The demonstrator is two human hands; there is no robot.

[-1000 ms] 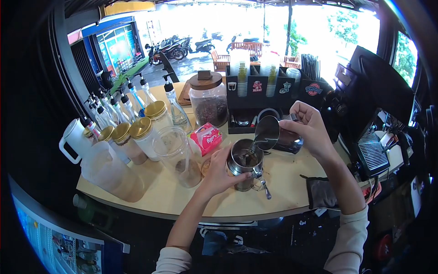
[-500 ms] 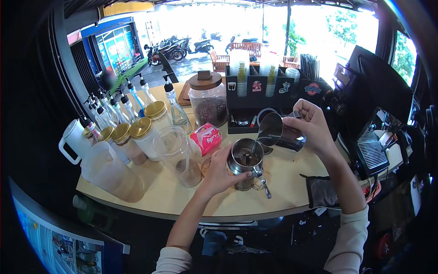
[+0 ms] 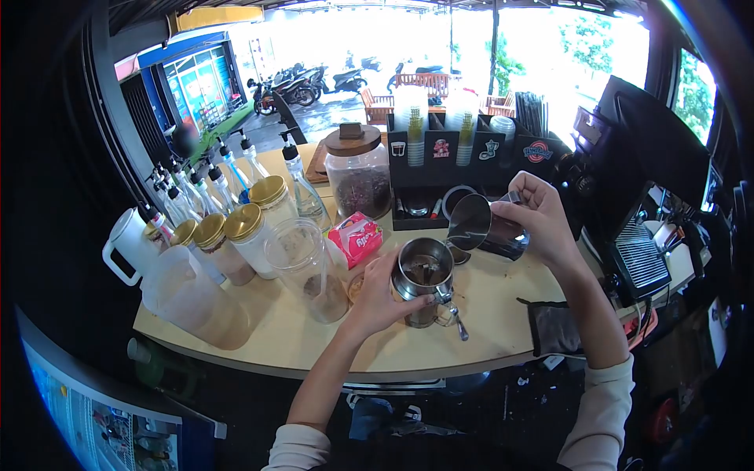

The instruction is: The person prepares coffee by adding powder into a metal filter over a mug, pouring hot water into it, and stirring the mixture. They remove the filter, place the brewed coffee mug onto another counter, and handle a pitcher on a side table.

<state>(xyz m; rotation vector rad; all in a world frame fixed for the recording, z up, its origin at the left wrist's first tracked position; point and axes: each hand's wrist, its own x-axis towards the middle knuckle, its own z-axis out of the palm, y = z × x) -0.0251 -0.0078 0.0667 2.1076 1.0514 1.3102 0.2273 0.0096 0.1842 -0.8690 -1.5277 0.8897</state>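
Observation:
My left hand (image 3: 378, 300) is wrapped round a metal cup (image 3: 425, 269) that sits on a glass mug (image 3: 422, 316). Dark liquid shows inside the cup, and a spoon-like metal handle (image 3: 461, 324) hangs at the mug's right side. My right hand (image 3: 536, 213) grips the handle of a steel pitcher (image 3: 487, 226), tilted with its spout just above the cup's right rim. Left of my left hand stand a clear plastic jug (image 3: 305, 259) and a pink packet (image 3: 356, 238).
Gold-lidded jars (image 3: 244, 223), pump bottles (image 3: 302, 184) and a cloudy jug (image 3: 184, 290) stand left. Behind are a bean jar (image 3: 358, 177) and a black cup holder (image 3: 440, 173). A dark cloth (image 3: 554, 330) lies right, near a black machine (image 3: 640, 243).
The pitcher and my right hand have shifted slightly right, away from the cup's middle. The stream seen between pitcher and cup earlier no longer shows clearly. My left hand stays in place.

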